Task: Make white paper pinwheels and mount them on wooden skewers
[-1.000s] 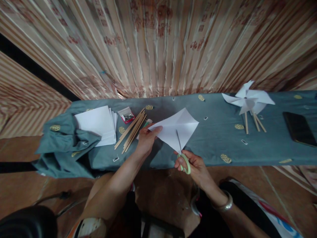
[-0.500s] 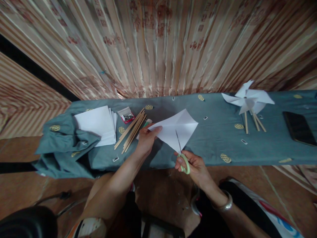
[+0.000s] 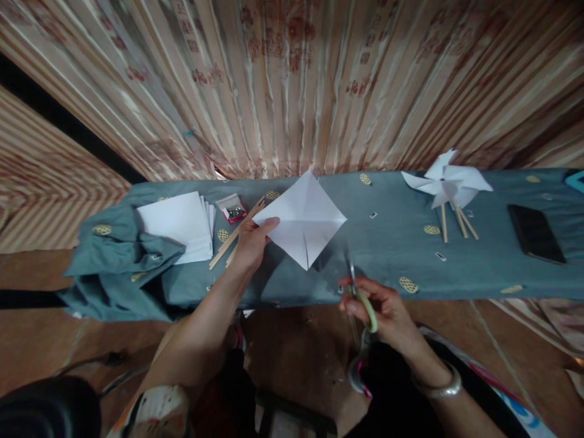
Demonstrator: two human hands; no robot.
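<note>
Now the left grip (image 3: 252, 245) pinches paper (image 3: 306, 210) cornerwise; right grip (image 3: 384, 308) holds scissors (image 3: 365, 304) pointing forward.

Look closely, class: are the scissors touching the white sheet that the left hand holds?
No: the scissors in the right hand are apart from the white sheet in the left hand, with cloth showing between.

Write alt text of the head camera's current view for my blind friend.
A left hand holds a creased white paper square, slit from its near corner, while the right hand holds green-handled scissors clear of it. On a blue-green cloth lie a paper stack, an open box and wooden sticks to the left, white pinwheels to the right.
</note>
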